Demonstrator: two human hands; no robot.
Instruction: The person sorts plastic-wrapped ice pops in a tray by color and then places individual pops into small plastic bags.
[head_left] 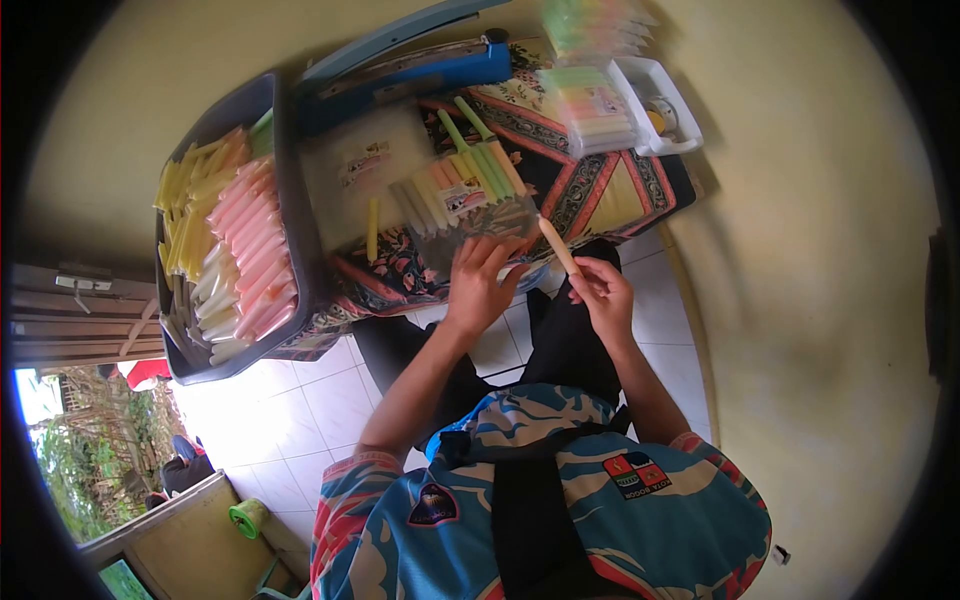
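Between the fingers of my right hand (602, 292) is a pale peach stick (558, 245), pointing up and left. My left hand (484, 283) lies at the lower edge of a clear plastic bag (465, 197), fingers apart; whether it pinches the film cannot be made out. Inside the bag, sticks in grey, yellow, peach and green lie side by side under a printed label. Two green sticks (450, 128) stick out past its far end. Left of it, a single yellow stick (373, 228) lies near a stack of clear labelled bags (358, 165).
A dark crate (291, 200) at the left holds many yellow, pink and white sticks. Behind the bags is a blue sealer (430, 77). Packed bags (590, 110) and a white tray (683, 128) sit at the right on the patterned cloth (585, 190).
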